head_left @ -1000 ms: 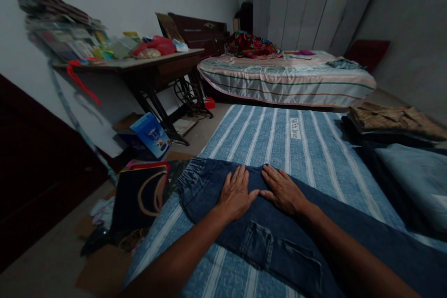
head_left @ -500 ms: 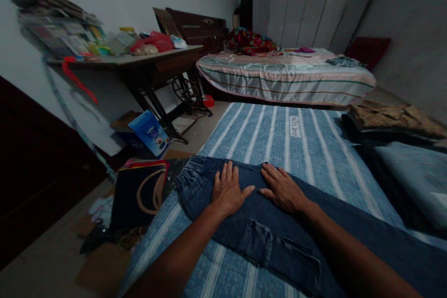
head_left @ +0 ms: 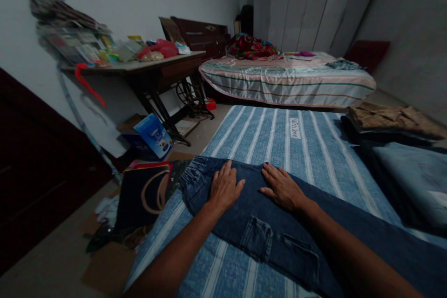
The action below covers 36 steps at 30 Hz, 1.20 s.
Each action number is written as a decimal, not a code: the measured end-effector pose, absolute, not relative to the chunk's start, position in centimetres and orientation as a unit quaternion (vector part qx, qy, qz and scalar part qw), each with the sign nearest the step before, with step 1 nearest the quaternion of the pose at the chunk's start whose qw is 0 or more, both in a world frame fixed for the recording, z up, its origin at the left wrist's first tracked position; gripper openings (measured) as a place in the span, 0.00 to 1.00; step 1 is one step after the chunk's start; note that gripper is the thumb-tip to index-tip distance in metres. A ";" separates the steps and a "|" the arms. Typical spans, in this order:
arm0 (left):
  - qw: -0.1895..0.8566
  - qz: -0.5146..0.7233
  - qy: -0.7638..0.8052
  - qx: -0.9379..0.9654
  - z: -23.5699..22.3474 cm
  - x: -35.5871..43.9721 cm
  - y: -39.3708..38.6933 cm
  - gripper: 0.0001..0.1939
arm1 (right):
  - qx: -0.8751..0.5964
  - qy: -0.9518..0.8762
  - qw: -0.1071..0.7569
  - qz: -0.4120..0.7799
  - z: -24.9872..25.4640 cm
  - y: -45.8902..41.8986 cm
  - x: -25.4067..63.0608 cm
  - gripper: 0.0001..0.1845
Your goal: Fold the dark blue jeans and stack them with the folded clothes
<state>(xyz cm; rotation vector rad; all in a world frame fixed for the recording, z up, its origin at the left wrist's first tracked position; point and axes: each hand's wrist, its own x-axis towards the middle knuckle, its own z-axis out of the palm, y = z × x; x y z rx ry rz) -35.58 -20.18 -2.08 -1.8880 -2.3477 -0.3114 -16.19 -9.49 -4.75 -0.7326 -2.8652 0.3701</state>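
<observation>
Dark blue jeans (head_left: 240, 209) lie lengthwise across a blue-and-white striped bedspread (head_left: 254, 130), folded along their length. Their gathered elastic waistband is at the left, and the legs run off toward the lower right. A stitched cargo pocket faces up near the edge closest to me. My left hand (head_left: 223, 188) rests flat on the jeans near the waistband, fingers stretched out. Further right, my right hand (head_left: 281, 186) lies palm down by the far edge of the denim, fingers extended. Neither hand grips the cloth.
Folded clothes (head_left: 415, 172) are stacked at the right, with a brown patterned garment (head_left: 394, 121) behind. A second bed (head_left: 286, 79) stands beyond. At the left are a cluttered sewing-machine table (head_left: 136, 65), a blue box (head_left: 153, 135) and a dark bag (head_left: 139, 195) on the floor.
My left hand has shifted slightly left toward the waistband, its thumb now closer to the fingers. My right hand stays in place. The view has turned a little left.
</observation>
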 end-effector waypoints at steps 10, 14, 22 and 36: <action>-0.019 -0.038 -0.768 -0.638 -3.1 -35.0 -19.6 0.33 | -0.243 -0.961 0.090 0.097 -5.3 -9.5 -16.1 0.40; -0.024 -0.026 -0.782 -0.622 -3.1 -35.2 -19.7 0.35 | -0.246 -0.961 0.089 0.093 -5.3 -9.5 -16.1 0.40; -0.024 -0.019 -0.808 -0.588 -3.2 -35.2 -19.5 0.44 | -0.246 -0.960 0.084 0.102 -5.4 -9.4 -16.1 0.39; 0.018 -0.033 -0.654 -0.755 -2.2 -33.4 -18.8 0.24 | -0.243 -0.962 0.074 0.100 -5.1 -9.4 -16.2 0.40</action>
